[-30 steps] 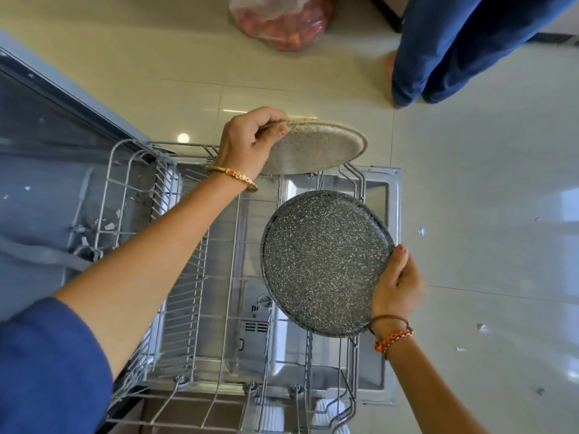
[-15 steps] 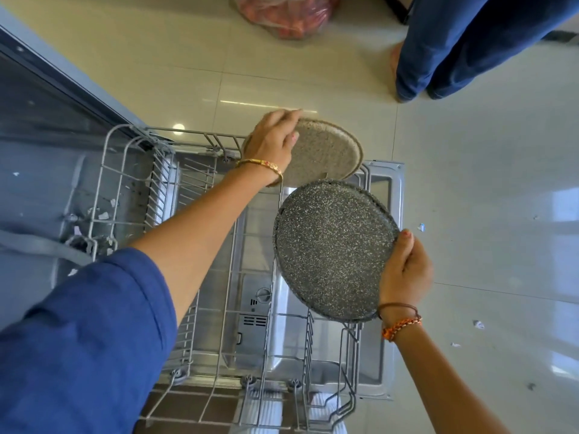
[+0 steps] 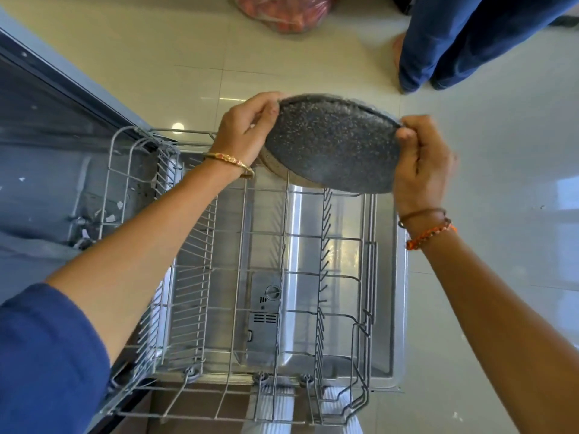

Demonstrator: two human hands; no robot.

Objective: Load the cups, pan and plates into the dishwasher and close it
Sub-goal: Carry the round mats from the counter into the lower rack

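The left hand (image 3: 247, 130) curls its fingers over the left rim of the dark speckled plate (image 3: 332, 145), arm reaching forward across the wire rack (image 3: 200, 245). The plate is held tilted above the rack's far end, a paler plate (image 3: 275, 170) just behind it. The right hand (image 3: 419, 161) pinches the plate's right rim, wrist bent upward

Second plate (image 3: 283, 175) mostly hidden behind dark speckled plate (image 3: 332, 145), only a pale sliver at lower left edge shows. Right hand (image 3: 419, 164) motion-blurred, fingertips hidden behind plate rim. Pink bag (image 3: 282, 10) cut off by top edge, contents unclear. Standing person's legs (image 3: 454, 42) cropped at upper right. Rack (image 3: 282, 308) front cut off at bottom edge.
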